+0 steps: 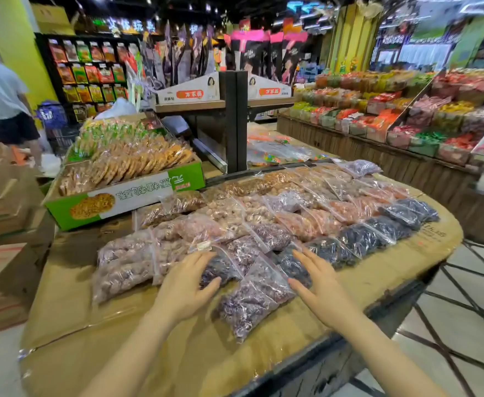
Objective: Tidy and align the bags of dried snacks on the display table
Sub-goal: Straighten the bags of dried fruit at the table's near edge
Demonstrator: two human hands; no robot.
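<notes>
Clear zip bags of dried snacks lie in slanted rows on the display table, which is covered in brown cardboard. Nearest me, a bag of purplish snacks sticks out of the row toward the table's front edge. My left hand lies flat at that bag's left side, fingers spread, its fingertips touching a dark snack bag. My right hand is spread open at the bag's right side, its fingers over another dark bag. Neither hand grips anything. Pale pinkish bags sit to the left.
A green box of flat biscuits stands at the table's back left. A dark post with a shelf rises behind the bags. Cardboard boxes are stacked left. A person stands far left. A candy display fills the right.
</notes>
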